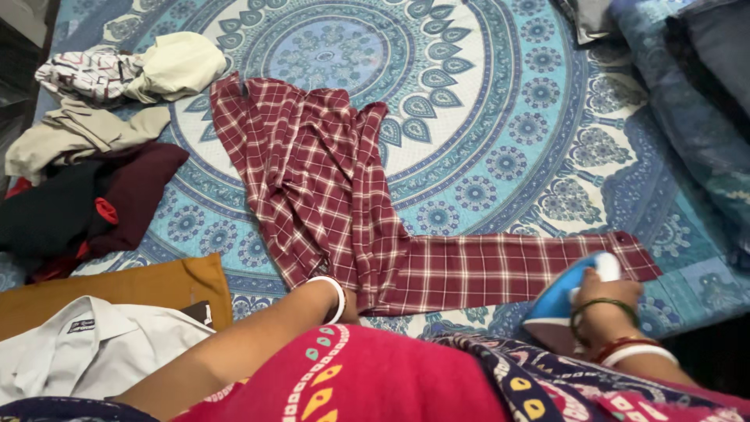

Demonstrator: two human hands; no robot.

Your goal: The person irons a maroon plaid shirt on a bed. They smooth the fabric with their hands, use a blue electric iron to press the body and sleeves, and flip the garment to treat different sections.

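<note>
A maroon and white checked shirt [328, 187] lies spread on a blue patterned bedsheet [500, 117], one sleeve stretched out to the right. My left hand [344, 303], with a white bangle at the wrist, presses on the shirt's near edge; its fingers are mostly hidden behind my arm. My right hand [605, 301], wearing green, red and white bangles, grips the handle of a blue and white clothes iron [566, 289] resting by the end of the sleeve.
A heap of clothes [86, 156] in cream, maroon, black and print lies at the left. A mustard cloth [117, 289] and a folded white collared shirt [86, 348] sit at the near left. Blue bedding [695, 101] is piled at the right.
</note>
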